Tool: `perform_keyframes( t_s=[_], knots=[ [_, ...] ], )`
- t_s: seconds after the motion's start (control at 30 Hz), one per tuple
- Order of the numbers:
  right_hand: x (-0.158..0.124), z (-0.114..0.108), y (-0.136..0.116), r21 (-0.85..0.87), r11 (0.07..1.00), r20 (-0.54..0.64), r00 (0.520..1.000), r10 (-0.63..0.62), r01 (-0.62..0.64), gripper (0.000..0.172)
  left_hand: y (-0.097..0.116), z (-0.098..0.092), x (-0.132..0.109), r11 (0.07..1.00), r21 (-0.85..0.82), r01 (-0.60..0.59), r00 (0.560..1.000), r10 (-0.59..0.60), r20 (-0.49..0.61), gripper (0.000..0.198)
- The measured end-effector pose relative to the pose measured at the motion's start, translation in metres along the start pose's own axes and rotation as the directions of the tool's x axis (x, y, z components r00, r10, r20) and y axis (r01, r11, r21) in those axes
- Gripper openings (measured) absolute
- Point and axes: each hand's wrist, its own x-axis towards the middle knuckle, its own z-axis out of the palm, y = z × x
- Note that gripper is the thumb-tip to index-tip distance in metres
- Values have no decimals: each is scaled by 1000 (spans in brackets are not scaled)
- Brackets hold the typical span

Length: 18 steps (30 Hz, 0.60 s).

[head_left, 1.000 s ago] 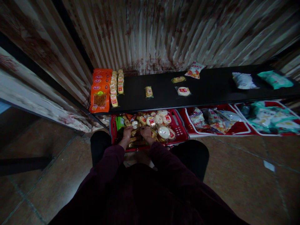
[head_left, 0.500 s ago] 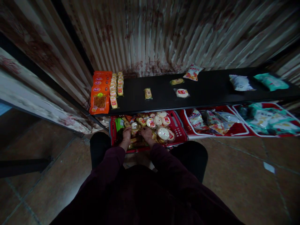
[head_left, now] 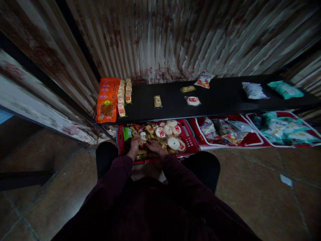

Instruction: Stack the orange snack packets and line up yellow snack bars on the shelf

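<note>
Both hands are down among wrapped snacks in a red basket (head_left: 191,139) below the shelf edge. My left hand (head_left: 134,144) is closed at the basket's left part, beside a green packet (head_left: 127,133); what its fingers hold is too small to make out. Just to its right, my right hand (head_left: 155,146) reaches over yellow-wrapped snacks, its fingertips pointing left and closed on something hidden. Round white wrapped crackers (head_left: 174,143) lie to the right of it.
Above runs a black shelf (head_left: 220,97) with orange packets (head_left: 107,100), rows of small yellow packs (head_left: 121,100) and scattered single packs. Red baskets of white bags (head_left: 228,131) and green bags (head_left: 283,129) stand to the right. A black post rises at left.
My right hand has shifted slightly left, nearer my left hand. The view has turned a little, so the shelf items at right sit slightly further left.
</note>
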Motion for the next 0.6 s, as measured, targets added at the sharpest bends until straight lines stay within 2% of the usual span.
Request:
perform_keyframes(
  t_s=[0.1,0.3,0.6],
  knots=[
    [-1,0,2,66,997,28,999,25,-27,14,2,2,0,1000,-23,-14,1000,14,2,13],
    [-2,1,6,273,960,18,999,50,-53,16,15,6,3,995,-49,-83,996,85,36,10],
    [-11,-3,7,514,856,48,998,27,-48,31,23,13,-5,988,10,-152,983,150,101,8]
  ],
)
